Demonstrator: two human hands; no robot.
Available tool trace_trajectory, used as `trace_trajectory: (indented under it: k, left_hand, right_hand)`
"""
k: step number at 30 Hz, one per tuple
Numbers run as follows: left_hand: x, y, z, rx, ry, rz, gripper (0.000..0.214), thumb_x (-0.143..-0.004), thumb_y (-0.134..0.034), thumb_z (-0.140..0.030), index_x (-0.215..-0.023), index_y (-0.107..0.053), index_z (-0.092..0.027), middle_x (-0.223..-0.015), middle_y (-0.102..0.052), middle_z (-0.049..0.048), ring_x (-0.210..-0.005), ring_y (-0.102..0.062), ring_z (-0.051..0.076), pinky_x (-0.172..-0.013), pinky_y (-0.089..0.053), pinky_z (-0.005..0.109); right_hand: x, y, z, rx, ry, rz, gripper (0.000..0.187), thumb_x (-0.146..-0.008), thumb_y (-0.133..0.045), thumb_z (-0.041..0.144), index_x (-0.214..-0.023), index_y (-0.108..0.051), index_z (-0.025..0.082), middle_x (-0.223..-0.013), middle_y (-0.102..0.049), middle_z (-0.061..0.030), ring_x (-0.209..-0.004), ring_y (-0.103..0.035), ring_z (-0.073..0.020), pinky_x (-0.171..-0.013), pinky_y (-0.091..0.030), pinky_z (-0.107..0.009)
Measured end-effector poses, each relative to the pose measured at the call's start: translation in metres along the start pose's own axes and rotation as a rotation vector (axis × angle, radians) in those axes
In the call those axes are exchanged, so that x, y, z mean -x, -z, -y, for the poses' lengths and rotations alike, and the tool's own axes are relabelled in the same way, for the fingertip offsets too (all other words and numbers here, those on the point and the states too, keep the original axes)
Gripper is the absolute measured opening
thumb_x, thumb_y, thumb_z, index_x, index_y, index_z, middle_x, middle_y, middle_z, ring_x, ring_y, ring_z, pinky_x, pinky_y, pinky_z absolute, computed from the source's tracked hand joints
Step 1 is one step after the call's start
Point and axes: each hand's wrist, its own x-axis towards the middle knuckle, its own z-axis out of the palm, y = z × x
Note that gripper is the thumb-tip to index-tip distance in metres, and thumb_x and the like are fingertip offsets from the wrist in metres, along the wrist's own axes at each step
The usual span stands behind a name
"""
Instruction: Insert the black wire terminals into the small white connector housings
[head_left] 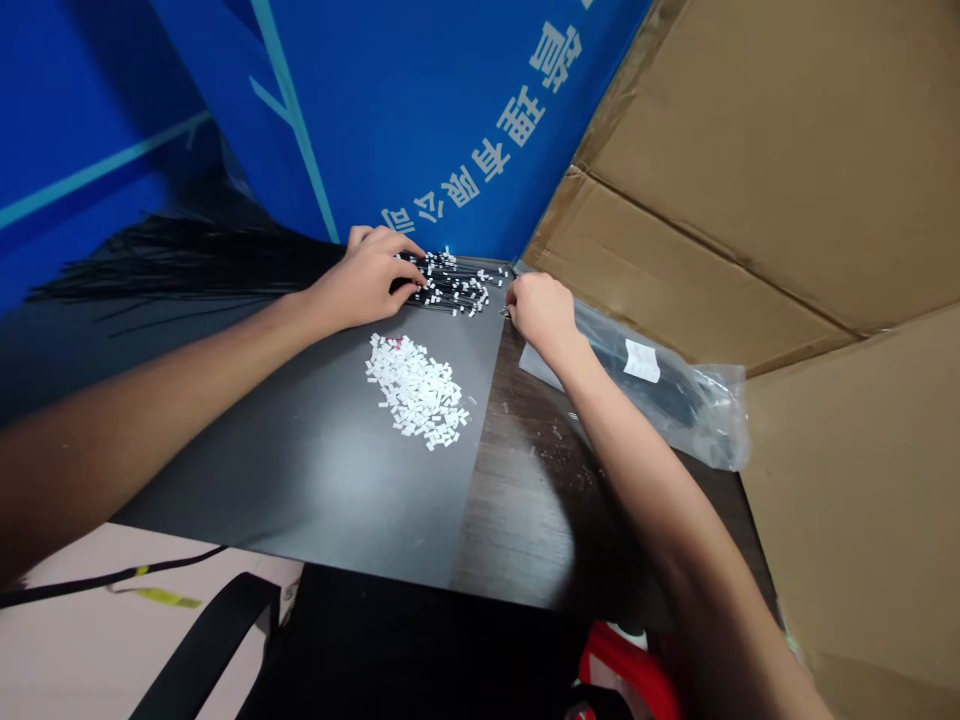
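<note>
A long bundle of thin black wires (202, 262) lies along the back of the table, small white pieces (472, 290) on its right-hand ends. My left hand (375, 275) rests over the bundle near those ends, its fingers and thumb curled around some of the wires. To the right of the white ends, my right hand (544, 312) is closed in a pinch. A tiny shiny bit shows at its fingertips, too small to name. In front of my left hand a pile of small white rectangular pieces (416, 388) is spread on the grey surface.
A clear plastic bag (675, 390) with a white label and dark contents lies beneath and beyond my right forearm. Tiny clear scraps (555, 440) are scattered on the dark wood. A blue printed panel (420, 110) and cardboard (750, 180) border the table (360, 520).
</note>
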Motion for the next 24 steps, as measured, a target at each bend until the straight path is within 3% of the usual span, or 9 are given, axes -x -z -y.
trace_trajectory:
  k: [2,4,6,7,9,11,17,24]
  left_hand:
    - [0.004,0.007,-0.017,-0.048,-0.011,-0.021,0.031,-0.106,-0.068,-0.036,-0.121,-0.092,-0.023,-0.153,-0.077,0.0199,-0.153,-0.061,0.052,-0.132,-0.038,0.075]
    - [0.01,0.014,-0.044,-0.032,-0.059,0.026,0.034,-0.108,-0.067,-0.035,-0.128,-0.091,-0.022,-0.142,-0.08,0.0197,-0.14,-0.07,0.045,-0.124,-0.05,0.064]
    - [0.019,0.021,-0.075,0.071,-0.171,0.204,0.03,-0.111,-0.068,-0.037,-0.12,-0.093,-0.024,-0.123,-0.085,0.0129,-0.118,-0.079,0.033,-0.111,-0.059,0.048]
    - [0.025,0.022,-0.089,0.118,-0.215,0.283,0.027,-0.112,-0.069,-0.037,-0.116,-0.093,-0.026,-0.118,-0.087,0.0083,-0.108,-0.081,0.027,-0.104,-0.06,0.04]
    - [0.036,0.021,-0.114,0.243,-0.285,0.432,0.028,-0.115,-0.066,-0.03,-0.118,-0.093,-0.025,-0.115,-0.088,0.0064,-0.106,-0.081,0.023,-0.098,-0.059,0.034]
    - [0.045,0.014,-0.128,0.251,-0.334,0.477,0.028,-0.115,-0.065,-0.024,-0.121,-0.092,-0.023,-0.115,-0.088,0.0067,-0.108,-0.079,0.024,-0.097,-0.056,0.034]
    - [0.059,-0.011,-0.133,0.164,-0.408,0.498,0.027,-0.11,-0.069,-0.014,-0.112,-0.094,-0.025,-0.108,-0.085,0.0063,-0.1,-0.072,0.025,-0.095,-0.048,0.038]
    - [0.062,-0.015,-0.136,0.123,-0.443,0.482,0.025,-0.109,-0.07,-0.009,-0.108,-0.091,-0.022,-0.106,-0.085,0.0057,-0.099,-0.073,0.025,-0.096,-0.046,0.04]
  right_hand:
    - [0.001,0.0,0.001,0.009,0.014,-0.012,0.027,-0.117,-0.083,0.039,-0.131,-0.082,0.016,-0.135,-0.083,-0.0107,-0.125,-0.082,-0.0285,-0.112,-0.07,-0.053]
    - [0.003,0.0,0.003,0.006,0.027,-0.03,0.021,-0.117,-0.081,0.033,-0.126,-0.083,0.015,-0.13,-0.084,-0.0116,-0.122,-0.082,-0.0285,-0.111,-0.069,-0.052]
    - [0.004,0.002,0.004,-0.01,0.027,-0.055,0.014,-0.116,-0.073,0.018,-0.12,-0.085,0.013,-0.127,-0.086,-0.0166,-0.12,-0.082,-0.0311,-0.109,-0.067,-0.052]
    - [0.005,0.004,0.005,-0.021,0.022,-0.068,0.019,-0.114,-0.067,0.011,-0.117,-0.086,0.012,-0.126,-0.086,-0.0198,-0.12,-0.082,-0.0333,-0.108,-0.067,-0.052]
    - [0.006,0.008,0.006,-0.046,0.01,-0.091,0.031,-0.109,-0.06,0.003,-0.113,-0.089,0.011,-0.124,-0.087,-0.0245,-0.119,-0.081,-0.0377,-0.104,-0.065,-0.053]
    - [0.006,0.012,0.007,-0.068,-0.004,-0.107,0.033,-0.106,-0.059,0.001,-0.113,-0.09,0.012,-0.121,-0.087,-0.0256,-0.118,-0.081,-0.0403,-0.103,-0.065,-0.054]
    - [0.005,0.023,0.009,-0.114,-0.051,-0.137,0.034,-0.101,-0.059,-0.006,-0.113,-0.088,0.009,-0.12,-0.086,-0.0259,-0.121,-0.081,-0.0431,-0.107,-0.065,-0.059]
    - [0.008,0.039,0.012,-0.18,-0.082,-0.203,0.034,-0.105,-0.059,-0.002,-0.118,-0.087,0.011,-0.125,-0.085,-0.0236,-0.13,-0.079,-0.0441,-0.119,-0.061,-0.065]
